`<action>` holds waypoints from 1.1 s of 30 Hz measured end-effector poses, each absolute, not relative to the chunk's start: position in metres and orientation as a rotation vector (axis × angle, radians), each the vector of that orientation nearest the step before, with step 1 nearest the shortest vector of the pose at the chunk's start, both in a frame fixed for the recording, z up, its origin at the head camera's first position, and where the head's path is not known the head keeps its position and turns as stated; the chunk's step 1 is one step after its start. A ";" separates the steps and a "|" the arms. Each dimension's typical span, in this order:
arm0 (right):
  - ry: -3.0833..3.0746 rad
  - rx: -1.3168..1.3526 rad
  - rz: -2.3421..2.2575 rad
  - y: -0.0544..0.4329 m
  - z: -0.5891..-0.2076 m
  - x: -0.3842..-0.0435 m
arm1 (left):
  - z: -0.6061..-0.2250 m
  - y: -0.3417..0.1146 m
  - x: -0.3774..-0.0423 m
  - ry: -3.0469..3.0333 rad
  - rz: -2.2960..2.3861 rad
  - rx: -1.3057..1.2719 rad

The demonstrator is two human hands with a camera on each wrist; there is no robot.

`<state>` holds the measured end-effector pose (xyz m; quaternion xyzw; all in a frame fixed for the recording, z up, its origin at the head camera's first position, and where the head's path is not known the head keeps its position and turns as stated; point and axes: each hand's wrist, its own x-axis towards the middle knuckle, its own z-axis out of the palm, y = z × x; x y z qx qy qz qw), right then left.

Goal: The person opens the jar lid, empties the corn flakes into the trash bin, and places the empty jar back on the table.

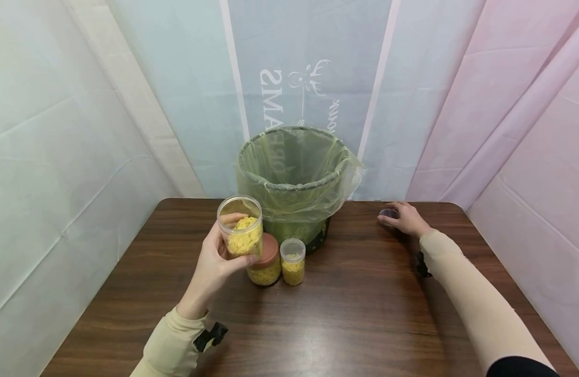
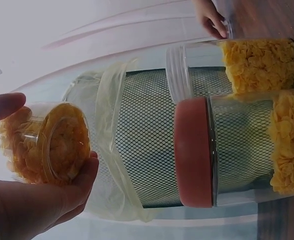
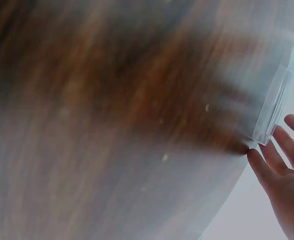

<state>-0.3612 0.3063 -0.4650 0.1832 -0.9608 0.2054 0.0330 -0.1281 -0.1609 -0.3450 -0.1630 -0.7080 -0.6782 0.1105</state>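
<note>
My left hand (image 1: pixel 218 264) grips a clear, lidless plastic jar (image 2: pixel 62 142) partly filled with yellow flakes, held tilted in the air just in front of the bin. At the back right of the table, my right hand (image 1: pixel 409 220) is at a clear round lid (image 3: pixel 273 105) that lies on the wood. Its fingers look spread and fairly straight, with fingertips at the lid's edge. Below the raised jar stand a jar with a reddish-brown lid (image 2: pixel 194 152) and a smaller clear-capped jar (image 1: pixel 293 264), both containing yellow flakes.
A dark mesh bin (image 2: pixel 147 150) lined with a thin greenish bag (image 1: pixel 294 204) stands at the table's back edge, close behind the jars. Tiny crumbs lie on the brown wooden table (image 1: pixel 355 319). Pale curtains (image 1: pixel 185 78) hang around the back and sides.
</note>
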 end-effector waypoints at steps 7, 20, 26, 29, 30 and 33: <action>-2.941 0.553 0.618 0.311 -0.463 -0.362 | -0.343 -0.160 -0.132 -2.042 -2.011 -0.491; -2.911 0.583 0.617 0.315 -0.455 -0.350 | -0.342 -0.161 -0.136 -2.019 -2.052 -0.445; -2.825 0.604 0.666 0.314 -0.445 -0.340 | -0.341 -0.161 -0.136 -1.999 -2.051 -0.442; -2.788 0.613 0.681 0.313 -0.438 -0.336 | -0.340 -0.161 -0.135 -1.996 -2.047 -0.442; -2.776 0.614 0.690 0.313 -0.435 -0.334 | -0.340 -0.161 -0.134 -1.998 -2.048 -0.440; -2.742 0.632 0.683 0.314 -0.427 -0.330 | -0.339 -0.160 -0.133 -2.000 -2.053 -0.440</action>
